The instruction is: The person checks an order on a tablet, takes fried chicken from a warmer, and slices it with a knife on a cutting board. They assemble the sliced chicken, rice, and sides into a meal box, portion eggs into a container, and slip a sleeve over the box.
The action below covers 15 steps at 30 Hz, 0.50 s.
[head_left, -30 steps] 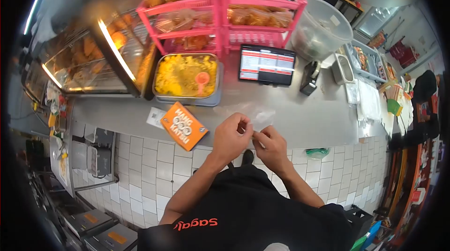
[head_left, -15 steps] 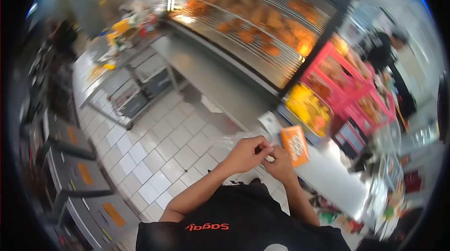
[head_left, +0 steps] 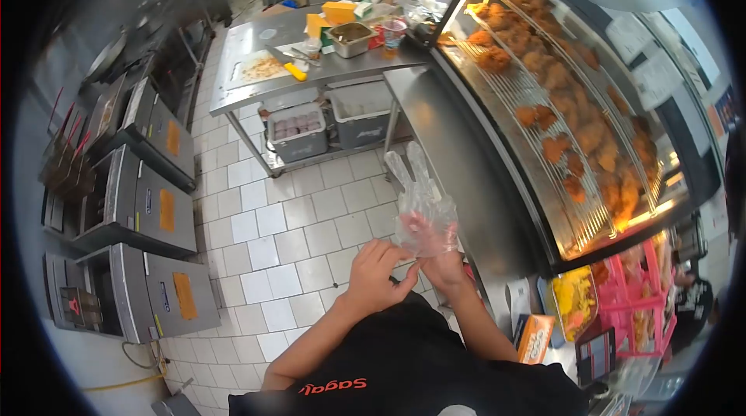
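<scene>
A clear plastic disposable glove (head_left: 420, 183) covers the fingers and palm of my right hand (head_left: 432, 239), its loose finger ends standing out past my fingertips. Inside the film, the right fingers look stretched out. My left hand (head_left: 378, 280) is beside it, thumb and fingers pinching the glove's cuff near the right wrist. Both hands are in front of my black shirt, above the tiled floor and left of a steel counter (head_left: 466, 183).
A lit warming cabinet (head_left: 559, 128) full of fried chicken rises at right. Near it are an orange box (head_left: 536, 338), yellow food (head_left: 573, 299) and pink baskets (head_left: 633, 284). A steel table (head_left: 233, 93) with a yellow-handled knife (head_left: 294, 70) stands ahead; fryer-like units (head_left: 155, 214) line the left.
My view has swung left toward the steel table. My hands, close together before, now have the right one inside the plastic glove and the left pulling at its cuff.
</scene>
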Motion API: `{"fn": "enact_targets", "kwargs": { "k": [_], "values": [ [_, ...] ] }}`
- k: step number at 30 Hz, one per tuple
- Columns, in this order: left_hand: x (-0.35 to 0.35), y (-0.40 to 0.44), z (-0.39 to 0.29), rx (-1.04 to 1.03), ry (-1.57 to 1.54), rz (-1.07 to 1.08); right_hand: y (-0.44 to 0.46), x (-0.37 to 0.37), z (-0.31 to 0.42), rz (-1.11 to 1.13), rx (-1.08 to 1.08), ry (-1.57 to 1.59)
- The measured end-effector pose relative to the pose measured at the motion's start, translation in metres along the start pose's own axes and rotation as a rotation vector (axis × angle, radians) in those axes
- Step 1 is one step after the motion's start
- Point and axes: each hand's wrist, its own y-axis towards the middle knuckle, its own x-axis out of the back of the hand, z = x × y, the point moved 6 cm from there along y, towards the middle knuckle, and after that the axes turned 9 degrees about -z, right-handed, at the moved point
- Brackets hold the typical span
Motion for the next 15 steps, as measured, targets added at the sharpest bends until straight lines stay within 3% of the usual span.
{"fn": "enact_targets", "kwargs": {
  "k": [2,5,9,12,14,15],
  "values": [
    [-0.025,0.0,0.044,0.145,0.164,0.132,0.033,-0.021,0.0,0.104,-0.047,-0.026],
    [-0.045,0.019,0.101,0.215,0.28,0.108,0.099,-0.023,-0.007,0.191,-0.022,-0.143],
    [-0.077,0.075,0.16,0.193,0.308,0.191,0.183,-0.034,0.026,0.194,0.022,-0.051],
    [-0.104,0.117,0.198,0.079,0.104,0.333,0.25,-0.022,0.051,0.077,0.02,0.004],
    [-0.117,0.134,0.21,0.105,0.074,0.445,0.296,0.014,0.06,-0.035,-0.03,0.4],
    [-0.13,0.145,0.217,0.111,0.047,0.537,0.312,0.023,0.066,-0.124,0.004,0.361]
  ]
}}
